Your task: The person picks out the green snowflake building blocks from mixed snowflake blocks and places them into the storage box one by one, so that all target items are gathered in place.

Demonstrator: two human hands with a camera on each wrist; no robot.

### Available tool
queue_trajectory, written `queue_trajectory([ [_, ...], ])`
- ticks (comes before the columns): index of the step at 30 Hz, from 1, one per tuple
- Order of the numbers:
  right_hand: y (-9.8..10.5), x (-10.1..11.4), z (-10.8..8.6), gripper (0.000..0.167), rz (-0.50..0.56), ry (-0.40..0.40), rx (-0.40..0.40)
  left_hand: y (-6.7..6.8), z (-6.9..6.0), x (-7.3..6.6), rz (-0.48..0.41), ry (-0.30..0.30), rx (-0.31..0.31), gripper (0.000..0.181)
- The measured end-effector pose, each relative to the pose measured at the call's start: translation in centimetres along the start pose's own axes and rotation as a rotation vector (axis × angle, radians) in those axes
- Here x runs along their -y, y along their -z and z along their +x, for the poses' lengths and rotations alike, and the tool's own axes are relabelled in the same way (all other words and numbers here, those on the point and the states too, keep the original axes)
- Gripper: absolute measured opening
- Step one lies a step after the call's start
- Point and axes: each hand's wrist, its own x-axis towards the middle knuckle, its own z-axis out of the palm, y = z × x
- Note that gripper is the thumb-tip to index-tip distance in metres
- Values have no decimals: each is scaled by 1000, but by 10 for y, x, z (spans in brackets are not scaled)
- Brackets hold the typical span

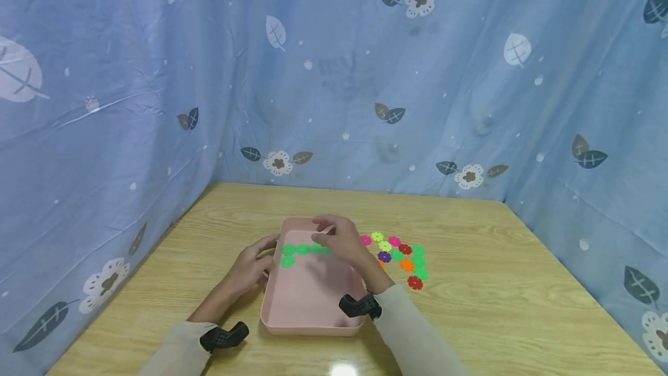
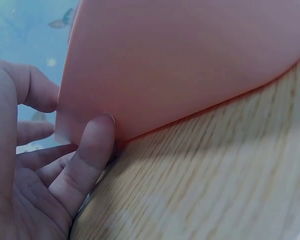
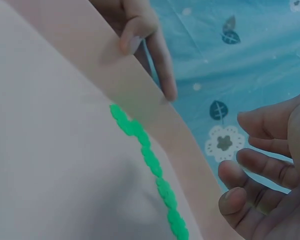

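Note:
A pink rectangular tray [image 1: 308,306] lies on the wooden table. My left hand [image 1: 251,268] grips its left wall; in the left wrist view the thumb [image 2: 96,140] presses on the outer side and other fingers reach around the edge. Inside, several green flower-shaped plastic discs [image 1: 302,249] form a row across the far half, with one disc [image 1: 287,261] below its left end. Over the row's right end hovers my right hand [image 1: 341,239], partly covering it. In the right wrist view, its fingers [image 3: 262,162] are loosely bent, with nothing seen held, beside the tray's rim.
To the right of the tray, several loose discs lie on the table [image 1: 469,318], including a red disc [image 1: 414,282], an orange disc [image 1: 407,264], a purple disc [image 1: 384,256] and a yellow disc [image 1: 377,237]. A blue patterned curtain [image 1: 334,74] surrounds the back and sides.

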Motion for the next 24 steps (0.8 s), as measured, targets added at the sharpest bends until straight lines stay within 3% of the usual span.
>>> queue_trajectory([
  [4, 7, -5, -5, 35, 63, -4, -56, 0, -1, -1, -8, 8, 6, 67],
  [9, 19, -8, -13, 31, 52, -3, -110, 0, -2, -1, -6, 7, -2, 66],
  [17, 49, -17, -24, 32, -52, -23, -164, -1, -1, 1, -13, 5, 18, 68],
  [24, 75, -34, -31, 32, -163, -53, -187, 1, -1, 0, 22, -5, -3, 69],
])
